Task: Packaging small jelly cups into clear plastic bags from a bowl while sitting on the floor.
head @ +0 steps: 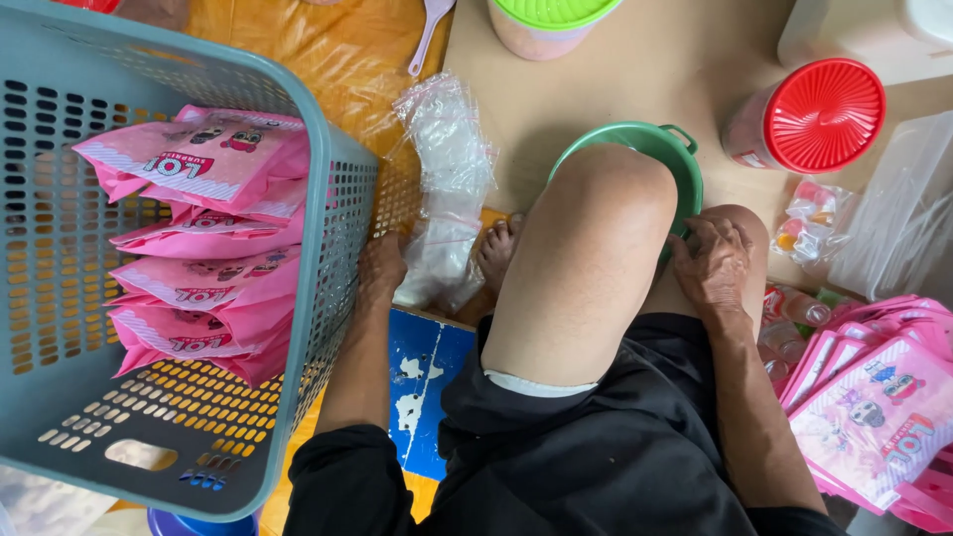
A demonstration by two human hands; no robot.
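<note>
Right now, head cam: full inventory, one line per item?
laundry-style basket: one, grey-blue plastic, left, tipped toward the camera
packets in basket: four or five, pink, stacked inside
clear bags: a bundle, transparent, floor beside the basket
green basin: one, floor behind the knee, mostly hidden
red-lidded jar: one, clear body, upper right
green-lidded tub: one, top edge, cut off
loose packets: a pile, pink, lower right
small toy bags: a few, clear with coloured bits, right
blue board: one, blue with white scuffs, under the person
left hand: at the clear bags, by the basket
right hand: fingers curled by the basin rim
</note>
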